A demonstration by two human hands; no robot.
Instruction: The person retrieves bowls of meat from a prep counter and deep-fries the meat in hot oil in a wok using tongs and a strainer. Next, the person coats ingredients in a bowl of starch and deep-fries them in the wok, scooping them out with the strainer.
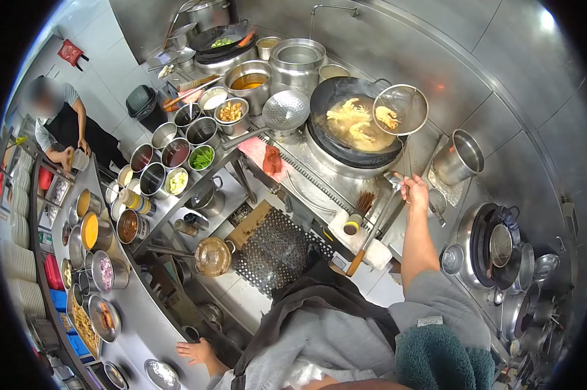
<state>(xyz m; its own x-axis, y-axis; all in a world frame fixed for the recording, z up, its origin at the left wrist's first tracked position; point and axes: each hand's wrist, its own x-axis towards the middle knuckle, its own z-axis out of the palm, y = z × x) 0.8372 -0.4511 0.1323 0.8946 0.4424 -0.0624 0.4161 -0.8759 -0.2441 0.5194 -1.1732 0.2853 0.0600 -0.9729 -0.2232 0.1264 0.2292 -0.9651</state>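
My right hand (414,190) is closed around the long handle of a wire mesh strainer (418,97). The strainer hangs over the right side of a black wok (321,97), with a yellow-orange piece of food (387,117) in it. Several similar pieces (352,114) lie in cloudy liquid in the wok. Just below the strainer is a ladle (375,237) with a wooden handle end, leaning across the stove edge near my right hand. My left hand (195,351) lies with fingers spread on the steel counter (152,335), near a shiny metal dish (161,375).
A perforated skimmer (286,110) rests left of the wok beside several sauce and ingredient pots (202,130). A tall steel pot (459,157) stands at the right. Another person (79,123) works at the far left. A perforated black mat (274,250) covers the floor.
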